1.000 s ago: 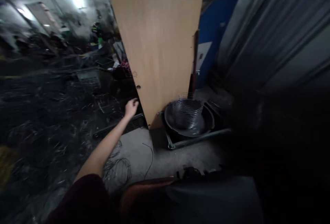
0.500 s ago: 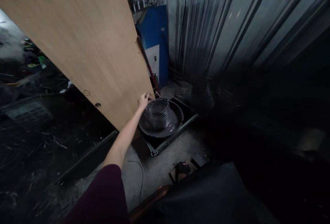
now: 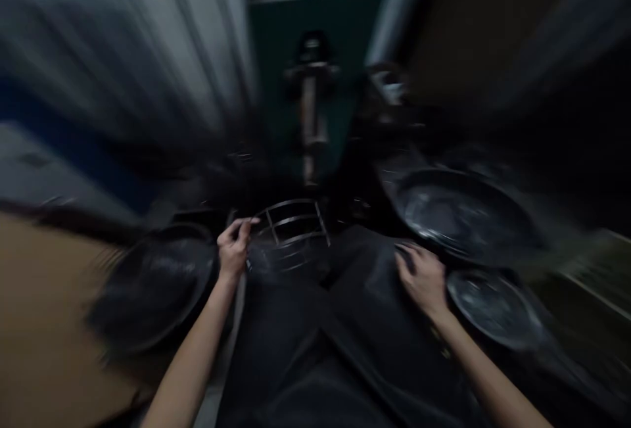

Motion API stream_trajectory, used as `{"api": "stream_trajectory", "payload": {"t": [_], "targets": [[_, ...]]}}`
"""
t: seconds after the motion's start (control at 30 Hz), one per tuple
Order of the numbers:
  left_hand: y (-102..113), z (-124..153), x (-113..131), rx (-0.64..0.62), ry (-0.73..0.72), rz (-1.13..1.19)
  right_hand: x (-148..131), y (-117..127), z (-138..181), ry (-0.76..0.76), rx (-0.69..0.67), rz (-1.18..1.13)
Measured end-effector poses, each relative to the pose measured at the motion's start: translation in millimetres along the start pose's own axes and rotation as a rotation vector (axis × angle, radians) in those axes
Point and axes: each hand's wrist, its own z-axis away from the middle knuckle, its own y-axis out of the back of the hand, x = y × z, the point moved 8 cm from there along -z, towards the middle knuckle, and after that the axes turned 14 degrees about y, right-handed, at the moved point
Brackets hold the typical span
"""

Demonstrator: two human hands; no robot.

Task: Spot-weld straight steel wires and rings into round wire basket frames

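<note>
left hand (image 3: 234,247) pinches the wire basket (image 3: 296,234) rim; right hand (image 3: 422,277) lies spread on dark cloth (image 3: 345,323). a fuller grip would likely steady it.

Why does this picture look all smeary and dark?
Head view: streaky motion blur smears the wall; the light is dim, so the big round pan shows only a faint sheen; clearest is the middle, where the left hand holds the wire frame and the right hand lies flat.
</note>
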Motion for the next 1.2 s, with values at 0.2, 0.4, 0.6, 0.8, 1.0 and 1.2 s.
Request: {"api": "stream_trajectory", "payload": {"t": [0.2,0.4,0.6,0.8,1.0,1.2], "targets": [[-140,35,-56,-0.388,-0.082,-0.332,112,57,-23,-0.108,0.007,0.322],[-159,45,-57,-0.508,-0.078,-0.484,230,8,-64,-0.420,-0.668,0.375],[-115,33,-60,-0.312,-0.052,-0.490,264,-14,-52,-0.420,-0.765,0.275],[-107,34,-9,-0.179,-0.259,-0.457,249,4,-56,-0.462,-0.521,0.198],[-156,66,53,-0.411,-0.492,-0.350,211,63,-107,-0.577,-0.002,-0.011],[-240,118,95,-0.742,-0.430,-0.172,73,96,-155,-0.472,0.282,-1.043]]}}
